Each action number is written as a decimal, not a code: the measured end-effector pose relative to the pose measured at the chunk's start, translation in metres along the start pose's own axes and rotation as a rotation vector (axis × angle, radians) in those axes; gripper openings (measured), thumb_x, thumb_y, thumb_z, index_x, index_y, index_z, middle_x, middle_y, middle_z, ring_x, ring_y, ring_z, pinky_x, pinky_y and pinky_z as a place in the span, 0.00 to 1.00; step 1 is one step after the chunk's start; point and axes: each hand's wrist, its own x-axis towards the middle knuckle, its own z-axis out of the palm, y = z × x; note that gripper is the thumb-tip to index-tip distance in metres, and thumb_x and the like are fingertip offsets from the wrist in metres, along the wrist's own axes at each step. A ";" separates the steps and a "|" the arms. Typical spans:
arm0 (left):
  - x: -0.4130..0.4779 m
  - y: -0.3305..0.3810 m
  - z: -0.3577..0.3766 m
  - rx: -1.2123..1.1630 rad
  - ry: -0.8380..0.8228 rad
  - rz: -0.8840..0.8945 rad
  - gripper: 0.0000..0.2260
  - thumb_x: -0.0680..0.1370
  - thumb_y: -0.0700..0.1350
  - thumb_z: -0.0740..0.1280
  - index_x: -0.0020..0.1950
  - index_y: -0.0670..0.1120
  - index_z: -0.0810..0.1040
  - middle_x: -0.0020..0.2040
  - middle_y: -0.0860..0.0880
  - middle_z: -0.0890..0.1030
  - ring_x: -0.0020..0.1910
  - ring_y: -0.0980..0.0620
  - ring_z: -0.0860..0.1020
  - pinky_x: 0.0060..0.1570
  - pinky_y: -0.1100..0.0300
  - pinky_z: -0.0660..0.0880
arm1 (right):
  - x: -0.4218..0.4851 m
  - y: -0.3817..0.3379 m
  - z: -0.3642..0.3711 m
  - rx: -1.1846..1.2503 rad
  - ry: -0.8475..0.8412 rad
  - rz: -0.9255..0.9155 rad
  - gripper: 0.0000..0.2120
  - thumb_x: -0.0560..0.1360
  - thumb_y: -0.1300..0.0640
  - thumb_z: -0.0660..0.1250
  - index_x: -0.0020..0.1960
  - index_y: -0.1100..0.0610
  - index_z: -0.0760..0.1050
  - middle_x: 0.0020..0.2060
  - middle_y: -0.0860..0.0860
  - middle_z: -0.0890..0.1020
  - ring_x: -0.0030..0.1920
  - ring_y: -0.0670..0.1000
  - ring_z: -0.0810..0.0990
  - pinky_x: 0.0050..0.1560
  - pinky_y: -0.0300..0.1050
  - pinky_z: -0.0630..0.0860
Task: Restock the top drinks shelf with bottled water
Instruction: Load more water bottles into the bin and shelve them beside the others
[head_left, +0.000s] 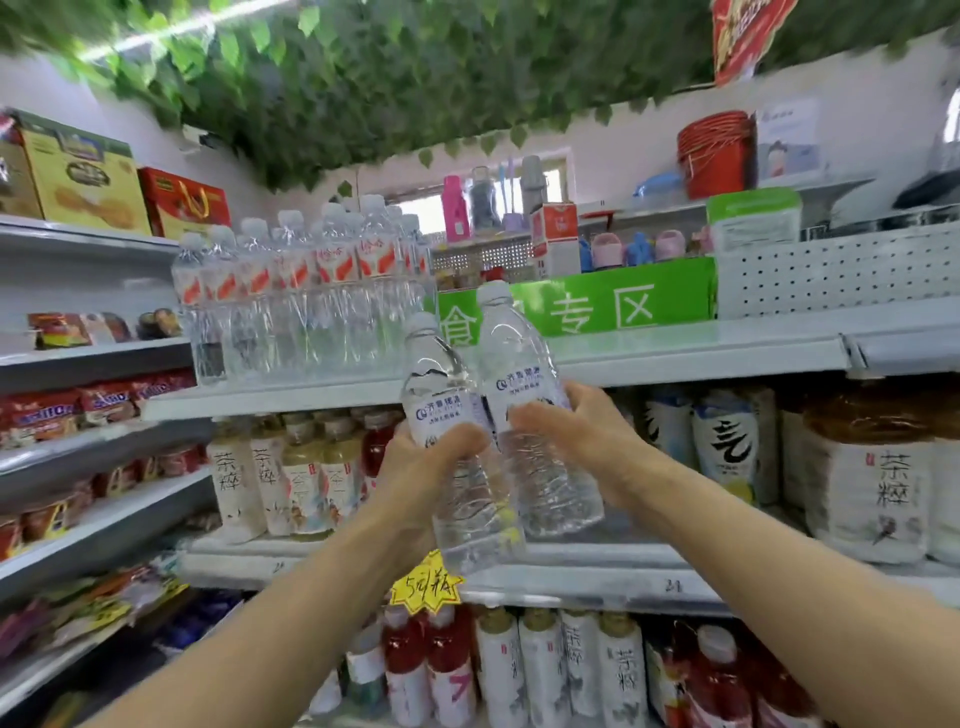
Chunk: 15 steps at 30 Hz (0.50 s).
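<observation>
Seen from the head camera, the left hand (431, 460) grips one water bottle (439, 384) and the right hand (566, 426) grips a second bottle (519, 358). The two bottles are tilted and touching, held just in front of the top shelf (675, 353), with their bases below its front lip. To place them well, I would raise each base clear of that lip and stand them upright one at a time on the bare stretch right of the stocked water bottles (301, 296), in front of the green sign (613, 306), without knocking the row.
</observation>
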 end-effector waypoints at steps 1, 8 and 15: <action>0.007 0.004 -0.005 0.011 0.018 0.020 0.19 0.64 0.39 0.75 0.54 0.41 0.80 0.43 0.41 0.84 0.37 0.45 0.82 0.37 0.51 0.80 | 0.008 -0.003 0.006 0.008 0.003 -0.005 0.18 0.63 0.50 0.74 0.52 0.55 0.81 0.43 0.52 0.87 0.45 0.54 0.86 0.55 0.57 0.80; 0.048 0.019 -0.050 0.045 0.064 0.103 0.36 0.56 0.50 0.78 0.63 0.42 0.75 0.52 0.37 0.83 0.45 0.41 0.82 0.46 0.45 0.80 | 0.061 -0.023 0.043 -0.025 0.022 -0.102 0.25 0.63 0.48 0.76 0.58 0.54 0.78 0.48 0.50 0.86 0.50 0.52 0.84 0.56 0.53 0.79; 0.084 0.034 -0.079 -0.051 0.033 0.073 0.19 0.72 0.38 0.74 0.60 0.45 0.73 0.45 0.45 0.83 0.36 0.51 0.83 0.33 0.58 0.79 | 0.123 -0.057 0.070 0.032 0.170 -0.197 0.25 0.68 0.54 0.76 0.61 0.59 0.72 0.48 0.53 0.82 0.50 0.54 0.81 0.55 0.50 0.75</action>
